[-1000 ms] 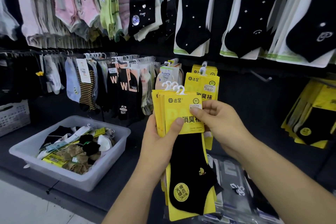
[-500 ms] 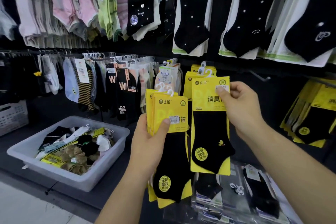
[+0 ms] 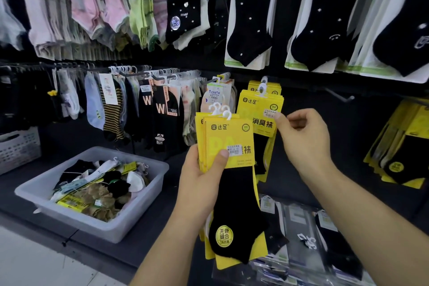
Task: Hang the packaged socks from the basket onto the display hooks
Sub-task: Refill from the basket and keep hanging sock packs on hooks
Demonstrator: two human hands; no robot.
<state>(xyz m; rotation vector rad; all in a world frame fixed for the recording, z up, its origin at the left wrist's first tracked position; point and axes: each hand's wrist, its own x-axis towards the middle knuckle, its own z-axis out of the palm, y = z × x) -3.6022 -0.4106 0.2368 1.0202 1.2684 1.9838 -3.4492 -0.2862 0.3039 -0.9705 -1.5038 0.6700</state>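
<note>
My left hand grips a stack of yellow-carded black sock packs upright by their left edge, with the thumb across the front card. Their white hanger loops stick up at the top. Just behind and to the right, another yellow sock pack hangs on a display hook in front of matching packs. My right hand is at that pack's right edge, fingers curled, thumb and forefinger pinching the card. The grey basket sits at the lower left with several loose sock packs inside.
Rows of hung socks fill the wall above and to the left. An empty hook juts out to the right, with more yellow packs beyond it. Clear-wrapped packs lie on the shelf below my hands. A white crate stands far left.
My right hand took the front pack off the stack, carried it up and right, and its loop now sits on the hook. The left hand and stack dropped slightly.
</note>
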